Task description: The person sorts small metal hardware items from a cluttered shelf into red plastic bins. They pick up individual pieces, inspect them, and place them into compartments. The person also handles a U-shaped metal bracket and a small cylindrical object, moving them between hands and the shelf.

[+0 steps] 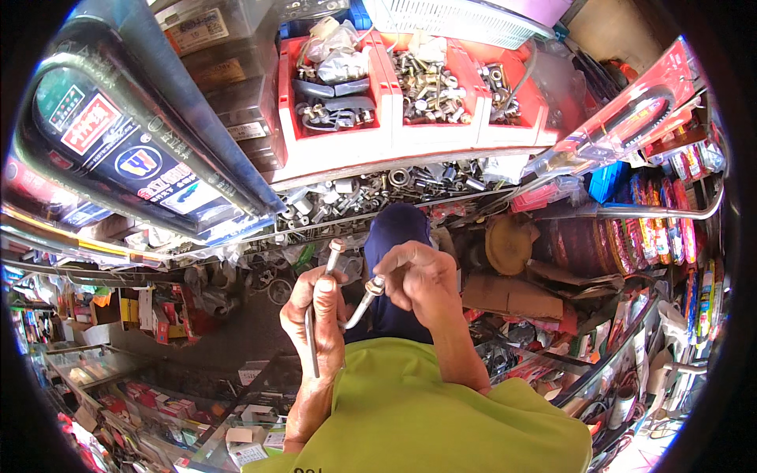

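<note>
My left hand [319, 313] grips a long metal bolt [335, 255] between thumb and fingers. Its hex head points up and its shank runs down past the palm. A second metal rod, a bent bolt [359, 308] with a hex nut [374, 286] near its upper end, slants between my hands. The lower, curved end of that rod reaches the left fingers, which partly hide it. At the nut end, the curled fingers of my right hand [423, 284] pinch the piece. Both hands are above my lap, in front of a dark blue trouser leg [397, 236].
Red parts bins [340, 139] with bolts and nuts stand on a shelf ahead. Below lies a tray of loose hardware [408, 180]. Packaged hacksaw frames [142, 136] jut in at left. Cardboard [514, 295] lies at right. Glass cases [177, 408] stand lower left.
</note>
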Action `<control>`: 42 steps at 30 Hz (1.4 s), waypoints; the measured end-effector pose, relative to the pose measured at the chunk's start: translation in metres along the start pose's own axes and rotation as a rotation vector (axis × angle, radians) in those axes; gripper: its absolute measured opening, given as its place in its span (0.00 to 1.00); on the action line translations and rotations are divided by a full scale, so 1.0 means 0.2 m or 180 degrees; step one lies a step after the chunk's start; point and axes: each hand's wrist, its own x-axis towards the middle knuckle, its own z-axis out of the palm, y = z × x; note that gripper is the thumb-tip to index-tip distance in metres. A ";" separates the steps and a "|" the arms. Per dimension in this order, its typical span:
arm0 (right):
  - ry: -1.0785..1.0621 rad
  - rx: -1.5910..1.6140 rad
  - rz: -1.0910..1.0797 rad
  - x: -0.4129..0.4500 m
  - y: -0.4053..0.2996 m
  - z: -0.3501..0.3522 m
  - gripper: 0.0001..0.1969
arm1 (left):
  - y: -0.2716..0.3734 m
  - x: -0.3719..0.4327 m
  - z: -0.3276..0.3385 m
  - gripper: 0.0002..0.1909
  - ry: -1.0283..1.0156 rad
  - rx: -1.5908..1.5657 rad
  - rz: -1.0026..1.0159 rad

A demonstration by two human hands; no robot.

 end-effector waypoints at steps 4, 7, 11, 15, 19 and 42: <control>-0.0271 -0.0460 -0.0215 -0.01 -0.04 0.07 0.08 | 0.02 -0.03 0.03 0.14 0.0073 -0.0138 -0.0098; 0.0079 -0.0202 0.0548 0.02 0.01 -0.02 0.05 | 0.01 -0.01 0.00 0.15 0.0010 -0.0260 -0.0181; 0.0362 0.0051 0.0478 0.02 0.06 -0.07 0.09 | -0.01 0.00 -0.02 0.16 0.0082 -0.0221 0.0003; -0.0040 -0.0002 0.0134 -0.01 -0.04 0.05 0.09 | 0.00 -0.01 0.00 0.15 -0.0008 -0.0003 -0.0052; -0.0062 -0.0235 0.0167 0.02 0.00 0.02 0.08 | 0.00 -0.02 0.00 0.16 0.0001 -0.0199 -0.0200; -0.0555 -0.0647 -0.0036 -0.01 -0.11 0.06 0.11 | 0.00 -0.02 -0.04 0.13 -0.0039 0.0337 -0.0222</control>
